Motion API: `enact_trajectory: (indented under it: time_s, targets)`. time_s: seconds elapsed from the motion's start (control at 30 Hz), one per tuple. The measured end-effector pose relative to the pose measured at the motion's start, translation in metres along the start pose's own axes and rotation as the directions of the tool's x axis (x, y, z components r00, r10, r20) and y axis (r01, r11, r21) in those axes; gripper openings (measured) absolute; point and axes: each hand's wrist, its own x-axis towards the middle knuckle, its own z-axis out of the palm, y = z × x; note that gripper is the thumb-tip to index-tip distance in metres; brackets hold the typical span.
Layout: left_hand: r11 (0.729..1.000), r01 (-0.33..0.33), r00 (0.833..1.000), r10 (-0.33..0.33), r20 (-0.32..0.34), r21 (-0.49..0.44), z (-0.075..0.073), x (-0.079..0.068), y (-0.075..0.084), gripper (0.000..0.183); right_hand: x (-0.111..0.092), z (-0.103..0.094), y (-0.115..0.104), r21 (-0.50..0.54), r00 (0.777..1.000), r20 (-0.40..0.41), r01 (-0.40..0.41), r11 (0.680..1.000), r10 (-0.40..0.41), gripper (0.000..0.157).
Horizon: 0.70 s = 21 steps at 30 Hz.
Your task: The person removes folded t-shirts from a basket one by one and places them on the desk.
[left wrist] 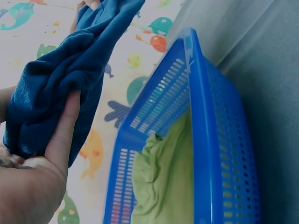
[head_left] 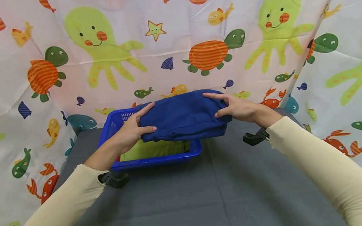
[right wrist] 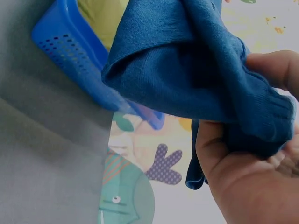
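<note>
A folded dark blue garment (head_left: 184, 114) is held up between both hands, over the right part of a blue plastic basket (head_left: 159, 161). My left hand (head_left: 134, 129) grips its left end, thumb on the near side; in the left wrist view the thumb presses into the blue cloth (left wrist: 60, 84). At the other end, my right hand (head_left: 240, 107) pinches the garment between thumb and fingers, and folded layers of the cloth (right wrist: 173, 79) show in the right wrist view. Inside the basket lies a folded lime green cloth (head_left: 155, 149), partly hidden beneath the garment.
A bit of red (head_left: 118, 158) shows at the basket's left inside edge. The basket stands on a grey cloth-covered table (head_left: 182, 199), toward the back left. A white curtain (head_left: 174, 38) printed with sea animals closes off the back and both sides. Dark straps (head_left: 114, 180) circle the wrists.
</note>
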Motion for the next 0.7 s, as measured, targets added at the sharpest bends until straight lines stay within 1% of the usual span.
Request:
enact_trajectory:
  time_s: [0.17, 0.27, 0.33, 0.4, 0.5, 0.6, 0.7]
  targets:
    - [1.000, -0.010, 1.000, 0.010, -0.002, -0.024, 0.012, 0.008, 0.000, 0.081, -0.003, -0.007, 0.008, 0.033, 1.000, -0.002, 0.010, 0.999, -0.009, 0.080]
    - [0.999, -0.018, 1.000, 0.018, -0.003, -0.030, 0.019, 0.015, -0.001, 0.082, -0.004, -0.011, 0.014, 0.073, 1.000, -0.003, 0.000, 0.997, 0.000, 0.081]
    - [0.999, -0.025, 1.000, 0.025, 0.001, -0.035, 0.024, 0.020, -0.002, 0.083, -0.005, -0.013, 0.017, 0.077, 1.000, -0.005, -0.003, 0.997, 0.003, 0.082]
    - [0.998, -0.031, 0.999, 0.031, 0.010, -0.047, 0.028, 0.024, -0.003, 0.084, -0.007, -0.016, 0.019, 0.063, 1.000, -0.010, -0.009, 0.998, 0.010, 0.082]
    - [0.998, -0.049, 0.999, 0.050, 0.021, -0.050, 0.035, 0.031, -0.002, 0.086, -0.009, -0.022, 0.022, 0.005, 0.999, -0.047, -0.022, 1.000, 0.023, 0.081]
    - [0.998, -0.050, 0.999, 0.051, 0.014, -0.045, 0.042, 0.038, 0.000, 0.086, -0.011, -0.028, 0.025, -0.033, 0.996, -0.085, -0.039, 0.999, 0.036, 0.080]
    - [0.998, -0.044, 0.999, 0.045, 0.012, -0.039, 0.050, 0.045, 0.001, 0.086, -0.013, -0.034, 0.032, -0.050, 0.994, -0.101, -0.039, 0.998, 0.034, 0.081]
